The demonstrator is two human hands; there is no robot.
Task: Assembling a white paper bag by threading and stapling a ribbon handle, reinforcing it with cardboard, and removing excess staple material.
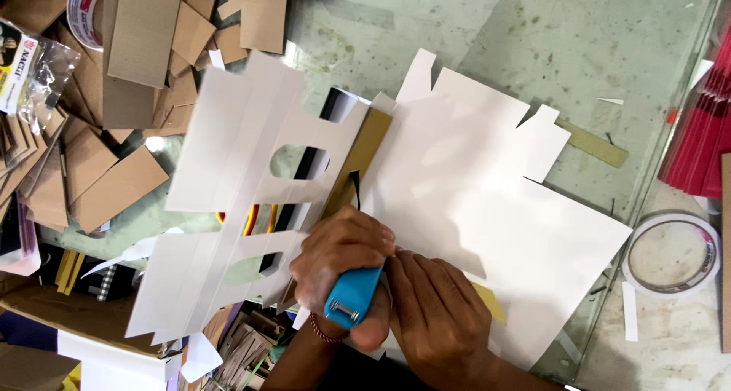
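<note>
The white die-cut card [487, 201] looks light, thin and easily creased, best held flat near the fold line. It lies on the glass table [579, 48], just beyond both hands. The left hand [339, 258] is closed tight around a blue-handled tool [352, 296], probably a stapler, its tip hidden under the fingers. Touching it, the right hand [438, 315] presses nearly flat on the card, holding nothing

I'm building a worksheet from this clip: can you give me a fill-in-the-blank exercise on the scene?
1. The left hand grips a tool with a ____ handle.
2. The right hand presses on a ____ die-cut sheet.
3. The tape roll lies to the ____ of that sheet.
Missing words: blue; white; right
</note>
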